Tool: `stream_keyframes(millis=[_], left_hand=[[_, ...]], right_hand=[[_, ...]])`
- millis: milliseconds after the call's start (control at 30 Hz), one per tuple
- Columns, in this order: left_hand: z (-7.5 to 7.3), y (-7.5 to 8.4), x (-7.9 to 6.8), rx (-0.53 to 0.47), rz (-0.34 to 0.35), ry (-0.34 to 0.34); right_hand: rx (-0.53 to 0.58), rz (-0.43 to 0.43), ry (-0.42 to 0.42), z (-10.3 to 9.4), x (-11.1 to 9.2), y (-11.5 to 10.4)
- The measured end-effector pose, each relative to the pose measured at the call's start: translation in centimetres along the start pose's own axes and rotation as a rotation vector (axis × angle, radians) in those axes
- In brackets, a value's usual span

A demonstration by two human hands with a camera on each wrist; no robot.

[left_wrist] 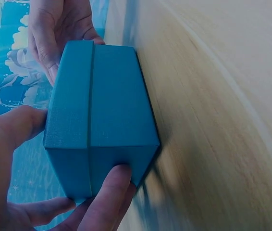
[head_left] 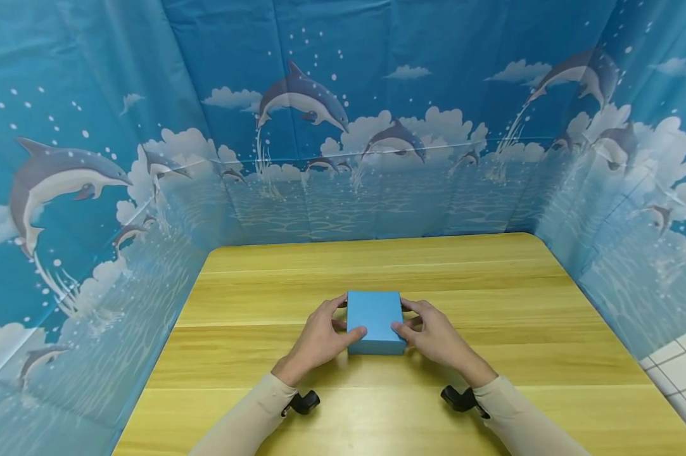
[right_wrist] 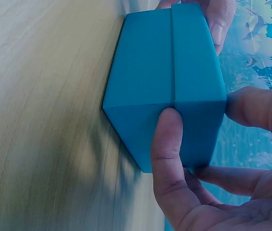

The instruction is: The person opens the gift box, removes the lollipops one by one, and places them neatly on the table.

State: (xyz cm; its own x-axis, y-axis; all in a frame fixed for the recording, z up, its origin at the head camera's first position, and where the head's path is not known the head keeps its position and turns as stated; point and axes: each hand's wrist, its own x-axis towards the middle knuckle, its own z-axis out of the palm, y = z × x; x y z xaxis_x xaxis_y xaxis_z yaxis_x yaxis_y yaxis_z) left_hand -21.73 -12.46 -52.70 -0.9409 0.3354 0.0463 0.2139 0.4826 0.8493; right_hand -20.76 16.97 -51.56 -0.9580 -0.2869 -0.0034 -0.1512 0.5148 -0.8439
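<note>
The blue box (head_left: 375, 316) sits on the table in front of you, near the middle, square-cornered and level, its lid fitted on and the lid's lower edge showing as a seam along the sides. You have it between both hands, one at each side. Your left hand (head_left: 322, 332) grips its left side, partly closed: the thumb lies at the edge of the lid's top, and the fingers are bent against the side wall, one of them pressing below the seam in the left wrist view. Your right hand (head_left: 435, 332) grips the right side in much the same way, also only partly closed, thumb at the top edge and fingers on the side, one fingertip right at the seam in the right wrist view. Black wrist mounts (head_left: 304, 403) sit at the cuffs of your pale sleeves (head_left: 242, 418). Beneath everything spreads the wood-grained table (head_left: 371, 411), with rounded far corners. Around its far edge and sides hangs a blue curtain (head_left: 343, 209) printed with leaping dolphins (head_left: 303, 100), clouds and water, and white tiles (head_left: 685, 373) show beyond the table at the lower right.
</note>
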Motion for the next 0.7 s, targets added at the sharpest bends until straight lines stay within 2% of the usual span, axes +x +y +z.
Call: stream_keyframes(millis=[467, 700], left_hand=[[-0.3, 0.8, -0.2, -0.018, 0.005, 0.019], [-0.4, 1.3, -0.3, -0.022, 0.020, 0.027]], right_hand=[[0.011, -0.043, 0.021, -0.5, 0.0, -0.3], [-0.032, -0.068, 0.047, -0.8, -0.3, -0.5]])
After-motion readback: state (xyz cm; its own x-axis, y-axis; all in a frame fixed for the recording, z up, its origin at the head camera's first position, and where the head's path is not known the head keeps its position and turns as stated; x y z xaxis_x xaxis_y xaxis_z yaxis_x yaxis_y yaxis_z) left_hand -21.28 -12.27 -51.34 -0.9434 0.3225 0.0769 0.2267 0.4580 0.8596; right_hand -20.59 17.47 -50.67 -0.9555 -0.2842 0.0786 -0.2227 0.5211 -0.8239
